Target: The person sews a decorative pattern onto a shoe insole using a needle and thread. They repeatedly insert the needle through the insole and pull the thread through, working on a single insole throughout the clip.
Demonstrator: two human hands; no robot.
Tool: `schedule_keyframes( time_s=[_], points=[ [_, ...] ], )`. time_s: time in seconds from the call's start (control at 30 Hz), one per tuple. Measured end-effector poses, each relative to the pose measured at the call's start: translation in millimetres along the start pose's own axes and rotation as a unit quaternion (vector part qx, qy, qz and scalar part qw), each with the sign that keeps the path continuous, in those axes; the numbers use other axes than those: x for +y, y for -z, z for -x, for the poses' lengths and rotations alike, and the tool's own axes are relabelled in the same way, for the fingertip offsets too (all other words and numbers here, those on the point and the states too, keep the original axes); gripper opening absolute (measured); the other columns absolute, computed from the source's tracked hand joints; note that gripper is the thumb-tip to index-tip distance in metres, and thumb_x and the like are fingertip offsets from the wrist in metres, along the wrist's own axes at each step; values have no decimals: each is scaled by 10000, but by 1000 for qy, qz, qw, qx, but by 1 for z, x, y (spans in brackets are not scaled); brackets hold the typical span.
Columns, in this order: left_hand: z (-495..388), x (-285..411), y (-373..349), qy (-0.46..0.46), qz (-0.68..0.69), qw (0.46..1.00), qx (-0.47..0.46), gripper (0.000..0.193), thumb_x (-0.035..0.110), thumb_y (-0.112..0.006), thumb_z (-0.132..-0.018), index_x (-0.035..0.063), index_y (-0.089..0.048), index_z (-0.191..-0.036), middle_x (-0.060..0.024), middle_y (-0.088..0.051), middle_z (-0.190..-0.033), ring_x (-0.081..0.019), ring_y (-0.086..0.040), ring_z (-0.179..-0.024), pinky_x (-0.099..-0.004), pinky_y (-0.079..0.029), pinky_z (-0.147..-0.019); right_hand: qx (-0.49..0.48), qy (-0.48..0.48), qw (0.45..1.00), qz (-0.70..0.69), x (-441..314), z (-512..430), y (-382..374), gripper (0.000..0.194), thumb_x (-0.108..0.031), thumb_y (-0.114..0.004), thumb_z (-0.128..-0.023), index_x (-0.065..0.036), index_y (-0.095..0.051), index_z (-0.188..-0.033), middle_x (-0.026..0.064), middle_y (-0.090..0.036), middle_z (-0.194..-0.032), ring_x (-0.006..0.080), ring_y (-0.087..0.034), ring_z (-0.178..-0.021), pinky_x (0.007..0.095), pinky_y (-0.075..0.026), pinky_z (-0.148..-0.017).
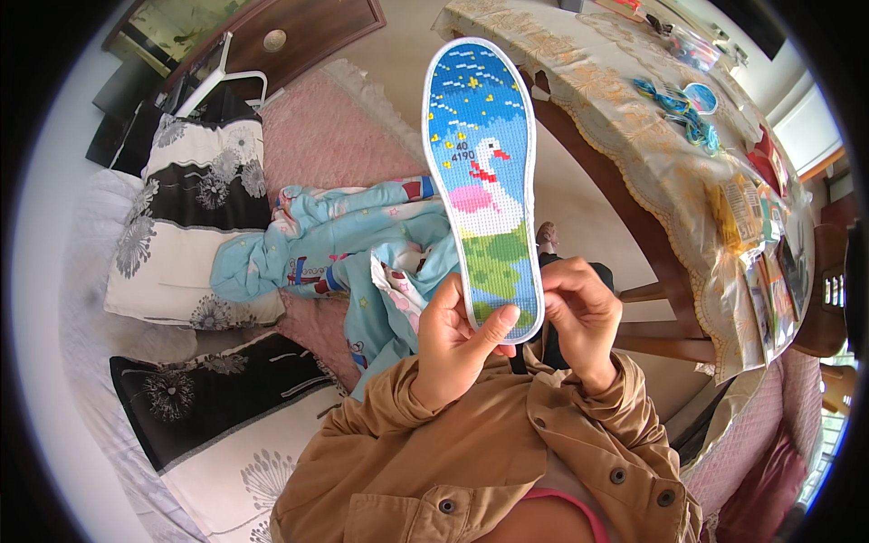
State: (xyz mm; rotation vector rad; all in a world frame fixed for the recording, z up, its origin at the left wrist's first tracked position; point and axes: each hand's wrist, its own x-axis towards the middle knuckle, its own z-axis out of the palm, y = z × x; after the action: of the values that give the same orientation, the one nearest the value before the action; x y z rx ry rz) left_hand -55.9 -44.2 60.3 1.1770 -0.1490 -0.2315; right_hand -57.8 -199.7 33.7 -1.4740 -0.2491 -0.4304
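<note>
An embroidery shoe insole with a printed white swan, blue sky and green ground stands up before me, its toe end pointing away. My left hand holds its heel end, the thumb on the patterned face and the fingers behind. At the right edge of the heel is my right hand, its thumb and index finger pinched together. Whether a needle or thread is between those fingertips is too small to tell. Light-blue patterned clothing lies beyond my left hand.
On the right, a table with a lace-edged cloth carries blue and green thread skeins, a clear plastic tub and yellow packets. Black-and-white cushions lie on the pink-covered seat at left.
</note>
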Motion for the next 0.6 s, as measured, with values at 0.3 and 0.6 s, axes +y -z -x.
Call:
schedule_keyframes(
  time_s=[0.3, 0.6],
  points=[
    [0, -6, 1, -43, -49, 997, 38, 202, 57, -640, -878, -30, -498, -992, -77, -646, -909, -54, -606, -738, -198, -541, -547, -93, 240, 906, 335, -23, -18, 3, 226, 27, -715, -679, -19, -643, -887, 59, -556, -849, 180, -567, -626, 268, -464, -508],
    [-7, -25, 12, -35, -70, 993, 84, 189, 35, -641, -876, -45, -488, -953, -83, -657, -860, -65, -613, -710, -213, -527, -553, -66, 313, 906, 278, -7, -3, -2, 140, 29, -625, -778, 21, -552, -898, 155, -626, -910, 151, -588, -587, 255, -477, -471]
  ],
)
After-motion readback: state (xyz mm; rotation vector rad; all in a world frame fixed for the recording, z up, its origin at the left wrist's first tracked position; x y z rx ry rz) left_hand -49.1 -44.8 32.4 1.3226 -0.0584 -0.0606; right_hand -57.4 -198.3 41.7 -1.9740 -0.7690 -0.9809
